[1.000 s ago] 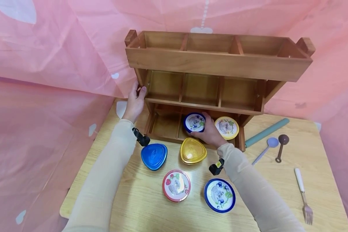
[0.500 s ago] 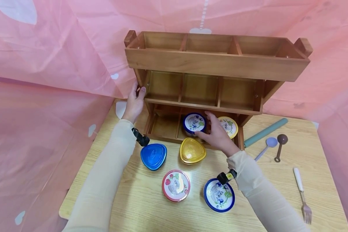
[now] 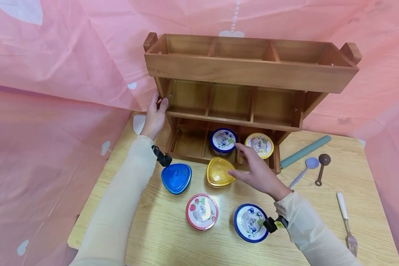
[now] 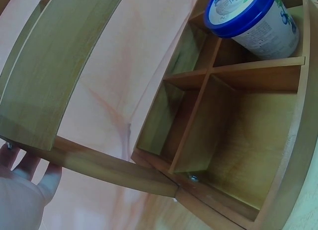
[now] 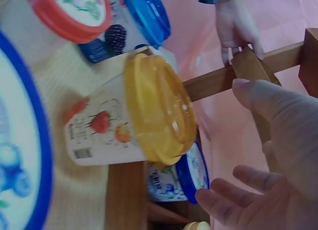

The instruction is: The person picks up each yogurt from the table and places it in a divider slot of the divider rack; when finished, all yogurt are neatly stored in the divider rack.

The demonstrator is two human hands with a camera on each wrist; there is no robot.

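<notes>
My left hand (image 3: 155,119) grips the left side of a three-tier wooden shelf (image 3: 246,70), thumb in front. In the left wrist view its fingers (image 4: 50,178) lie against the wooden side bar. My right hand (image 3: 261,173) holds nothing; its fingers are spread. It is beside a triangular-lidded yellow tub (image 3: 218,171) on the table, the thumb close to the lid; whether they touch I cannot tell. Behind it, a blue-lidded blueberry tub (image 3: 222,139) stands in the bottom tier's middle compartment. A yellow-rimmed tub (image 3: 261,145) occupies the compartment on its right.
On the table (image 3: 166,236) stand a blue triangular-lidded tub (image 3: 176,178), a red-rimmed strawberry tub (image 3: 201,212) and another blueberry tub (image 3: 249,223). To the right lie a green rod (image 3: 306,151), a lilac spoon (image 3: 311,163), a brown spoon (image 3: 324,160) and a fork (image 3: 347,221).
My right hand has let go of the blueberry tub in the bottom tier and moved toward me, over to the yellow tub. The left hand has stayed on the shelf.
</notes>
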